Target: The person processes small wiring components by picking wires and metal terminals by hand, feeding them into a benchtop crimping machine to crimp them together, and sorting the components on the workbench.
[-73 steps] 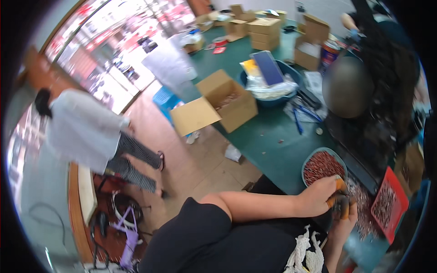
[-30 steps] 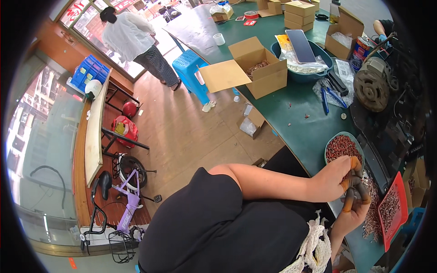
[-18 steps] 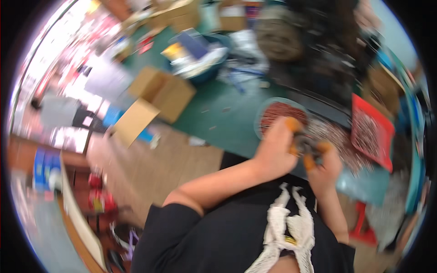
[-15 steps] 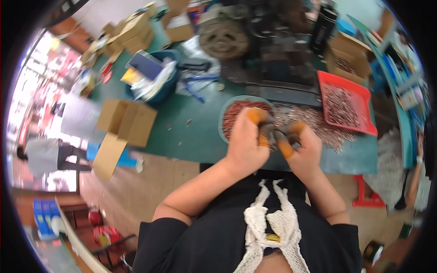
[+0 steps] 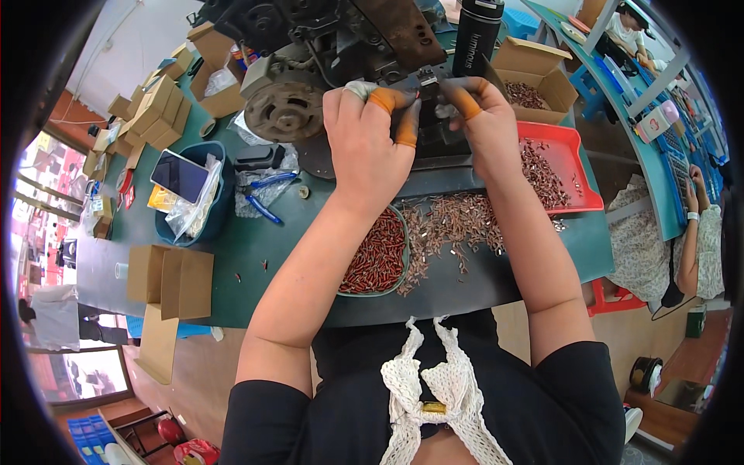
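Bending capped fingers [image 5: 408,124] of the left hand [image 5: 366,147] close together at the metal head [image 5: 428,76] of the black machine [image 5: 403,31]; cannot tell whether grasping anything. Curling the right hand [image 5: 494,132] just beside, narrow gap between, grip unclear. Below, between the forearms [image 5: 298,267]: small red parts [image 5: 373,260] in a green bowl [image 5: 406,263] near the front edge of the table [image 5: 271,244], loose coppery parts [image 5: 465,213] from bowl rim to red tray [image 5: 577,203]. Leftward, room up to an open carton [image 5: 186,279].
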A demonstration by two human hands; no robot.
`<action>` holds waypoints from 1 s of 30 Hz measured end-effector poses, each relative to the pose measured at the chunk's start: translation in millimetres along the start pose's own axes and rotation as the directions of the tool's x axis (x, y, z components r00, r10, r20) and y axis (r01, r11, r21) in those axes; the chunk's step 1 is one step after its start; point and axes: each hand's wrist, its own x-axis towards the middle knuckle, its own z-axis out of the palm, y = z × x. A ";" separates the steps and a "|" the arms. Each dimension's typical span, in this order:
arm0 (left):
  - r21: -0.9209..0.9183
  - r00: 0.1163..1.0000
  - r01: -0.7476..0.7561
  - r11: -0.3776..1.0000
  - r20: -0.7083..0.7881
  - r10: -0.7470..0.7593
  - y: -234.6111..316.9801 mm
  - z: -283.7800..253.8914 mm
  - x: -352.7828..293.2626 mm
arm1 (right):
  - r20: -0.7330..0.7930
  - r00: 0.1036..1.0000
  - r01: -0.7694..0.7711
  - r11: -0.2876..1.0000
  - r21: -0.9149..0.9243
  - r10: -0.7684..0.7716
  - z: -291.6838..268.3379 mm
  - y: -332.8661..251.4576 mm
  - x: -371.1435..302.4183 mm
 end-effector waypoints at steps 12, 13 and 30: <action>0.124 0.975 -0.211 0.970 -0.047 0.218 -25.4 33.8 2.6 | -0.066 0.997 -0.033 0.994 -0.104 0.026 6.8 -1.9 11.3; 0.133 0.971 -0.229 0.964 -0.042 0.236 -25.6 33.7 3.0 | -0.061 0.998 -0.034 0.993 -0.111 0.028 6.2 -2.3 11.5; 0.160 0.966 -0.247 0.956 -0.043 0.257 -31.2 41.0 2.0 | -0.066 0.997 -0.039 0.987 -0.154 0.029 5.8 -3.4 13.2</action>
